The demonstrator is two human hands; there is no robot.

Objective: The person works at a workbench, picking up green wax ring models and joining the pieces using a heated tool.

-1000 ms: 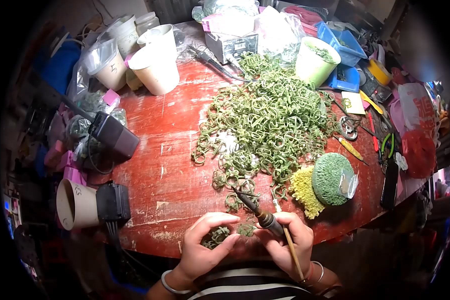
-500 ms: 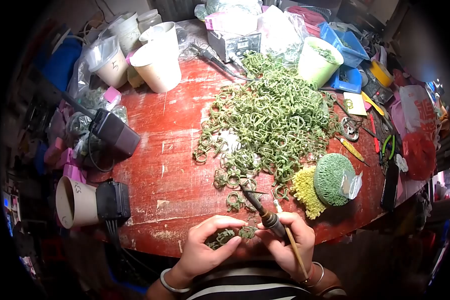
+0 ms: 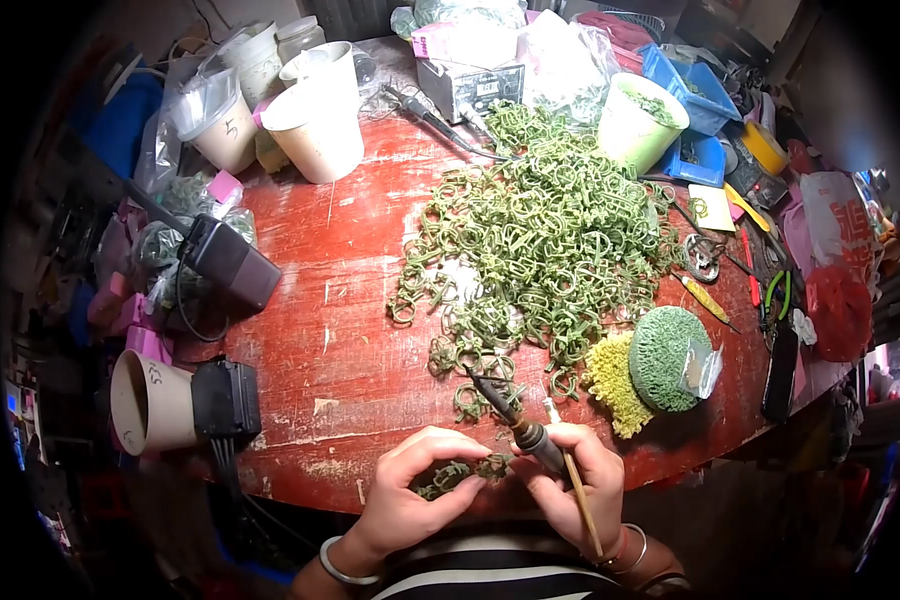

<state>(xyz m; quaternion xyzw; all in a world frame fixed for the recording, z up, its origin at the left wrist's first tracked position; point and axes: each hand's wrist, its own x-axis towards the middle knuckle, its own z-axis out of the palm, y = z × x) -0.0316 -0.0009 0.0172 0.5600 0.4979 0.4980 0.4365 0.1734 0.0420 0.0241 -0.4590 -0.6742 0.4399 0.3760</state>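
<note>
My left hand (image 3: 420, 490) is closed around several small green ring-shaped pieces (image 3: 440, 482), with one green ring (image 3: 490, 466) pinched at the fingertips. In my right hand (image 3: 585, 485) are a soldering-iron-like pen (image 3: 530, 432), its dark tip pointing up and left, and a thin wooden stick (image 3: 581, 500) with a light end. My right fingertips are close to the pinched ring; whether they touch it I cannot tell. A large heap of similar green rings (image 3: 560, 230) lies on the red table (image 3: 320, 330) beyond my hands, and a few loose ones are just past the pen's tip.
Right of the hands stand a round green textured pad (image 3: 670, 358) and a yellow sponge-like piece (image 3: 613, 385). Pliers (image 3: 776, 295) and a yellow-handled tool (image 3: 705, 297) lie farther right. White buckets (image 3: 317, 130), a green cup (image 3: 640, 122) and blue bins (image 3: 692, 90) stand behind.
The pen and wooden stick have shifted slightly left and tilted with my right hand. My left hand stays nearly in place, and the pinched ring has turned slightly.
</note>
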